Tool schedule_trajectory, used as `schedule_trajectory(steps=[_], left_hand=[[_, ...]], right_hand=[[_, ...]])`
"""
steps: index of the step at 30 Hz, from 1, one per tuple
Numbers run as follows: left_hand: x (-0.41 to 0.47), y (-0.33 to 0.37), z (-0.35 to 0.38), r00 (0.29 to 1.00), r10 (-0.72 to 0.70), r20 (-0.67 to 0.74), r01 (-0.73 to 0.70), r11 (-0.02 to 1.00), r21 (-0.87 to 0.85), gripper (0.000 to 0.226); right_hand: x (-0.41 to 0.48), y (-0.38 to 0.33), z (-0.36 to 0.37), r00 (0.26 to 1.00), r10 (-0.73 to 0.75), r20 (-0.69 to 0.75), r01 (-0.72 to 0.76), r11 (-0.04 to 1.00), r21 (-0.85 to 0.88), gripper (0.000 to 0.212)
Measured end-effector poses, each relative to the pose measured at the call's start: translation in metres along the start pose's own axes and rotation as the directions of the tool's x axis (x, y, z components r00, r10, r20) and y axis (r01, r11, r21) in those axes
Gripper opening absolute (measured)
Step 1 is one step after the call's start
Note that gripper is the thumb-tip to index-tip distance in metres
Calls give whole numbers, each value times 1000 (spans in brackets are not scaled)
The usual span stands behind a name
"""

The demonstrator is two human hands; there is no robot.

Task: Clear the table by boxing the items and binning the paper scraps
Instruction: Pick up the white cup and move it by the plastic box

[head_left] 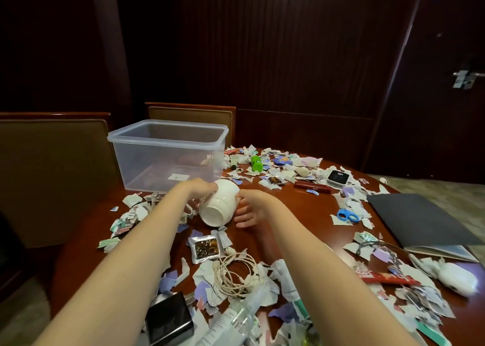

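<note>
- the left hand [202, 188] was wrapped around the upper part of the white cup [219, 206], fingers curled over its rim side; the cup was tilted, base toward the camera, lifted just off the table [309, 209] as far as could be judged
- the right hand [252, 209] lay against the cup's right side, palm turned in and fingers loosely spread under it; it steadied rather than pinched
- the cup sat between both hands, just in front of the near wall of the clear plastic box [168, 156], which stood at the table's far left edge
- the box looked almost empty; only a small label and something faint showed near its floor, so the boxing had, by my reckoning, barely begun
- left to box: a foil sachet [206, 248] and a coiled white cable [233, 275] near the middle; a black block [169, 319] and a clear syringe-like tube [236, 316] at the near edge; blue scissors [347, 215], a red stick [312, 187], a green bottle [256, 163] and a small white device [337, 179] toward the far right; a dark folder [414, 219] along the right edge
- paper scraps [288, 288] were strewn over nearly the whole table; none appeared binned, and no bin was in view
</note>
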State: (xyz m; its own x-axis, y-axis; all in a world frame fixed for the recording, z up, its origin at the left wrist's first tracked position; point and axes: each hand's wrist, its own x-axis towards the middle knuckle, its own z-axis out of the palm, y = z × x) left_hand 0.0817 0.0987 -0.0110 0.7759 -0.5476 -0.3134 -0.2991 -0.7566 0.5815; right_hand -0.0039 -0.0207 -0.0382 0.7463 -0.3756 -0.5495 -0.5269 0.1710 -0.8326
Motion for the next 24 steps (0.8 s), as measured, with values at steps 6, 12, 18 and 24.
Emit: schedule_trajectory(steps=[6,12,18,24], left_hand=[[5,-1,5,996,-64,64,67,996,-52,62],[-2,5,13,998,-27,57,34,991,-129,57],[-16,12,3,998,55,13,-48,945,-323,57],[-32,15,-18,984,112,-138,-165,860,-483,66]], right_hand=[[7,1,8,999,37,26,-41,983,179,38],[-4,-7,11,995,100,-13,-95,969,228,58],[-23,-22,6,998,7,-70,5,984,176,52],[-48,-45,13,965,-247,-84,255,963,92,50]])
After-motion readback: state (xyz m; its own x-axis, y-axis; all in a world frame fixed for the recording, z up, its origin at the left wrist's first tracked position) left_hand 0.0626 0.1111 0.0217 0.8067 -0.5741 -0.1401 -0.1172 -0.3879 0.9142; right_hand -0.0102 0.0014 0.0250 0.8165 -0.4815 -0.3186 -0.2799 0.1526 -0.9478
